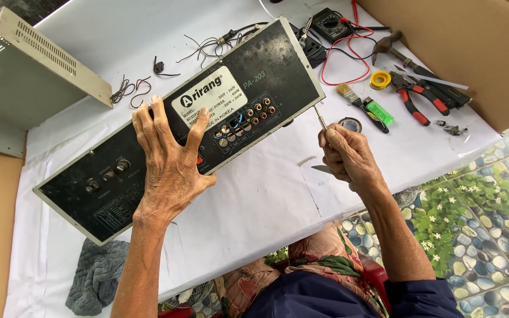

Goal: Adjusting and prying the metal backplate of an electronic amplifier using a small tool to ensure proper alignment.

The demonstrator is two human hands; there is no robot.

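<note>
A long black amplifier panel (119, 182) with a pale metal rim stands on edge across the white sheet, its connector sockets and white label facing me. My left hand (169, 165) lies flat against the middle of this panel, fingers spread. My right hand (349, 156) is closed around a screwdriver (321, 119), whose thin metal shaft points up toward the panel's right end.
A grey vented metal cover (25, 65) lies at the upper left. Red-handled pliers (419, 97), a paintbrush (354, 100), a green lighter (379, 112), tape rolls (380, 79), a multimeter (332, 23) with red leads and loose wires lie at the upper right. A grey cloth (95, 277) sits lower left; cardboard (478, 47) borders the right.
</note>
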